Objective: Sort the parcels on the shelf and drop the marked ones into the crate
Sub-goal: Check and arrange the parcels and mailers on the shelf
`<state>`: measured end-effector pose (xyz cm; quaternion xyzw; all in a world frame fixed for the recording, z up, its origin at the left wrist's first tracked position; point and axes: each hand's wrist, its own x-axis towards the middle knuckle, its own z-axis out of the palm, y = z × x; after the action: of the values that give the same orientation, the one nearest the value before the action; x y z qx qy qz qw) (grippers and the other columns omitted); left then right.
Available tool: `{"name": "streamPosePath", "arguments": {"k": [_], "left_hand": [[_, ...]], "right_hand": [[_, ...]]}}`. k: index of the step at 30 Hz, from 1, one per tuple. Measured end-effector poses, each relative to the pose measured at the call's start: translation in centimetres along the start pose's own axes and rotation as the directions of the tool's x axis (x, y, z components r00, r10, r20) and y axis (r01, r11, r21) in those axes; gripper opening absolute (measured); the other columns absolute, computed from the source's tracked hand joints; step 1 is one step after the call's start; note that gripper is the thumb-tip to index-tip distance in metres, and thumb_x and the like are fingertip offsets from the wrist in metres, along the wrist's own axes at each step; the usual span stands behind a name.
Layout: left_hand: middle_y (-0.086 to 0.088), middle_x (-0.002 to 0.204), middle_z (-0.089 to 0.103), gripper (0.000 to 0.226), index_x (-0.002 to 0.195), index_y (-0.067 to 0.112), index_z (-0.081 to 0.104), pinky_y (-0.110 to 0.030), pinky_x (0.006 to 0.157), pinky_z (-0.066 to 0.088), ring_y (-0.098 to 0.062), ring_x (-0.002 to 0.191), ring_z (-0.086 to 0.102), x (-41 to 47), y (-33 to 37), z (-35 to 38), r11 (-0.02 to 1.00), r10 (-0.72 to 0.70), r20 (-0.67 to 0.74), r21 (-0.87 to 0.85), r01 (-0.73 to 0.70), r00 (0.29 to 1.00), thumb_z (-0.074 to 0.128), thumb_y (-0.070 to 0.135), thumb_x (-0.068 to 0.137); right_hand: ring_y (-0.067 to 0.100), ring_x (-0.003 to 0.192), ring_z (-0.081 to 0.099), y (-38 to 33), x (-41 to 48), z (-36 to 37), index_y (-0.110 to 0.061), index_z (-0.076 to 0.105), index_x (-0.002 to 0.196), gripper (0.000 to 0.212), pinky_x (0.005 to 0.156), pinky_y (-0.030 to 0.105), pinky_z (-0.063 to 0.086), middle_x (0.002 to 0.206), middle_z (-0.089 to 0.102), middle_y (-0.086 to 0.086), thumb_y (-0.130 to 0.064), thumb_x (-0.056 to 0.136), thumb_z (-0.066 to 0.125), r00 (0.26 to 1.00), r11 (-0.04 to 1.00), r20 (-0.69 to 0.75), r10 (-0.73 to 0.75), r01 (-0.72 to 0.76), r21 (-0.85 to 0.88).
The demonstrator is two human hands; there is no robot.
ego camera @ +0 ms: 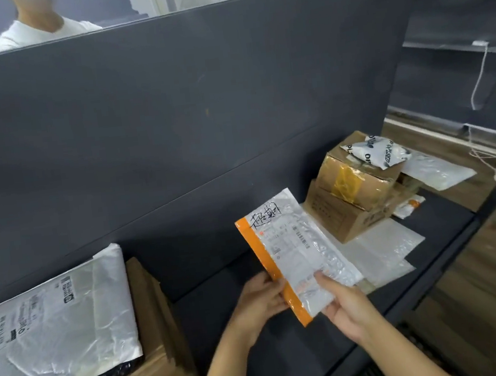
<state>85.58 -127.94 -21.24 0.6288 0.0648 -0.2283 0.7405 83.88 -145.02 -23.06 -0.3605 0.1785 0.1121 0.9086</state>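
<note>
You are at the checking step: one envelope (296, 244) is up off the shelf (222, 299) and turned face-up for you to read. It is a white padded envelope with an orange stripe down its left side, a printed label in the middle and bold black handwriting (264, 217) across its far end. That scrawl looks like the mark you are sorting for, so this one probably belongs in the crate.

Your left grip (264, 299) is curled round the orange edge at the near corner. Your right grip (345, 309) pinches the near right corner, thumb on top of the label and fingers underneath. Both grips hold only the near end. The rest of the envelope reaches away from you, tilted up over the middle of the shelf near its front edge.

No crate shows plainly here, so find it before you let go. The next move likely calls for passing the envelope to one grip, carrying it clear of the shelf's front edge and dropping it flat.

Toward the right end of the shelf are stacked cardboard boxes (355, 188) with a printed bag (375, 150) on top and flat white mailers (383, 249) in front. At the left end a large white bag (55, 327) lies on a brown box (157, 322). These probably need checking too.
</note>
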Motion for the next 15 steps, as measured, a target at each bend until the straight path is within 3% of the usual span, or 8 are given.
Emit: {"name": "streamPosePath", "arguments": {"k": [2,4,8,11,15], "left_hand": [[-0.001,0.117,0.070,0.034,0.125,0.019,0.056,-0.036,0.088,0.055,-0.019,0.107,0.067,-0.4,-1.1,2.4,0.998,0.034,0.081,0.043,-0.037,0.996,0.059,0.012,0.092],[0.000,0.116,0.070,0.038,0.123,0.021,0.057,-0.036,0.085,0.057,-0.018,0.106,0.068,-0.3,-0.8,3.0,0.999,0.042,0.072,0.030,-0.044,0.997,0.062,0.010,0.087],[0.002,0.116,0.070,0.037,0.122,0.024,0.057,-0.033,0.080,0.057,-0.016,0.105,0.068,0.4,0.7,0.6,0.992,-0.010,0.104,0.128,-0.004,0.995,0.054,0.003,0.091],[0.002,0.119,0.068,0.036,0.121,0.024,0.057,-0.035,0.084,0.056,-0.016,0.107,0.067,1.0,1.0,-0.8,0.971,-0.086,0.186,0.234,0.041,0.979,0.052,0.002,0.093],[-0.003,0.118,0.069,0.035,0.123,0.018,0.057,-0.040,0.087,0.055,-0.021,0.107,0.067,1.7,-0.3,-1.3,0.975,-0.111,0.203,0.213,0.067,0.973,0.056,0.003,0.091]], "right_hand": [[0.026,0.101,0.067,1.2,-0.1,0.1,-0.011,0.054,0.125,0.048,0.074,0.034,0.060,0.117,0.068,0.013,-0.003,0.078,0.061,0.999,0.997,-0.032,-0.043,0.045,0.056],[0.025,0.101,0.067,1.1,-0.4,-0.3,-0.010,0.053,0.127,0.055,0.073,0.032,0.060,0.117,0.068,0.013,-0.005,0.073,0.063,0.996,0.994,-0.072,-0.059,0.065,0.084],[0.017,0.079,0.072,-0.6,-1.5,-2.5,-0.004,0.056,0.121,0.064,0.063,0.026,0.059,0.095,0.074,0.010,-0.012,0.062,0.078,0.988,0.996,-0.128,-0.080,0.075,-0.043],[0.018,0.076,0.071,-0.7,-2.0,-3.4,0.002,0.057,0.117,0.036,0.063,0.026,0.059,0.089,0.075,0.009,0.001,0.081,0.062,0.991,0.979,-0.116,-0.072,0.048,-0.196],[0.018,0.076,0.071,0.2,-2.4,-3.5,-0.002,0.061,0.106,0.022,0.065,0.027,0.060,0.088,0.074,0.009,0.006,0.087,0.055,0.986,0.970,-0.134,-0.096,0.062,-0.236]]}}
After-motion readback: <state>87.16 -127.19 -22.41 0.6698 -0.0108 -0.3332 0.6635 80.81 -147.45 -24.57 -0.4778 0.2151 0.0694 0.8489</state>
